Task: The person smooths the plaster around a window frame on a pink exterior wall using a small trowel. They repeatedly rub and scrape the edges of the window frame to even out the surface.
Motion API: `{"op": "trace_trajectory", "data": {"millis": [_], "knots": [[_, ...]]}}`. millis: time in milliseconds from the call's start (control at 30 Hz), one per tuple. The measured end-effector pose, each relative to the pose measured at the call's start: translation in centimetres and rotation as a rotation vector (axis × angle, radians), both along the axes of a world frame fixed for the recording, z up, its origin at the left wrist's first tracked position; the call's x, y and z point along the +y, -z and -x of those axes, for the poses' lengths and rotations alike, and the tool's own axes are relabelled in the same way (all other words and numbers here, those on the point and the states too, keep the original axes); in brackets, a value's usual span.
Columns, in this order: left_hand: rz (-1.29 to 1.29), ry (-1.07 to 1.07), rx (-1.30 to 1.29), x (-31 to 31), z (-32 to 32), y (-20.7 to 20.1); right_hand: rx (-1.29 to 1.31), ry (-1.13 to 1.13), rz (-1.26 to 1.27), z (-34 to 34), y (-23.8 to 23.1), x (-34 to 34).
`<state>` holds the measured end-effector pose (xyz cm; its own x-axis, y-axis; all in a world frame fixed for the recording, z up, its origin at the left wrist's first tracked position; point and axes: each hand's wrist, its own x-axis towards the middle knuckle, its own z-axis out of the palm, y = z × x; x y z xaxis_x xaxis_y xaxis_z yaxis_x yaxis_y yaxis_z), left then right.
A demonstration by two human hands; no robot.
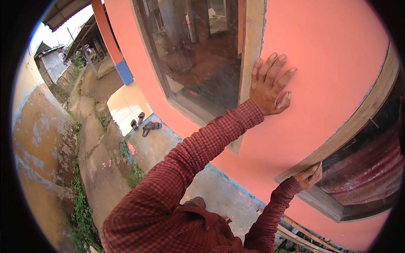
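Observation:
My left hand (271, 87) lies flat with fingers spread on the salmon-pink wall (325, 71), just right of a wooden window frame (253, 46). Whitish dust marks its thumb. Lower and to the right, my right hand (310, 175) is at the corner of a second wooden window frame (333, 145). Its fingers are curled and pressed together against the wood. Whatever they may hold is hidden or too small to name. Both arms wear red checked sleeves. Behind the second window's glass hangs a red curtain (363, 179).
Under me runs a paint-spotted concrete ledge (228, 200) with dark sandals (151, 127) on it. Bamboo poles (299, 236) lie at the lower right. A dirt path (95, 156) separates the ledge from a peeling yellowish wall (42, 139). An orange and blue post (123, 72) stands beyond.

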<state>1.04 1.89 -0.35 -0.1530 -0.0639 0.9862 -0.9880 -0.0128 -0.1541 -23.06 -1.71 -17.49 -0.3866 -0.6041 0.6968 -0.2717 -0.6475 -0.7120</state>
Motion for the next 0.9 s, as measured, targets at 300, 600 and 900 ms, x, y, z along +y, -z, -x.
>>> {"op": "trace_trajectory", "data": {"millis": [300,600,900], "knots": [[-0.024,0.080,0.013,-0.2,-0.1,0.7,-0.213,-0.105,-0.056,-0.5,-2.4,0.3],[0.007,0.186,0.034,-0.6,-0.1,0.4,-0.285,-0.035,-0.146,0.1,2.1,-1.6],[0.010,0.250,0.068,-0.4,0.3,0.3,-0.320,0.063,-0.132,0.2,3.0,-2.2]]}}
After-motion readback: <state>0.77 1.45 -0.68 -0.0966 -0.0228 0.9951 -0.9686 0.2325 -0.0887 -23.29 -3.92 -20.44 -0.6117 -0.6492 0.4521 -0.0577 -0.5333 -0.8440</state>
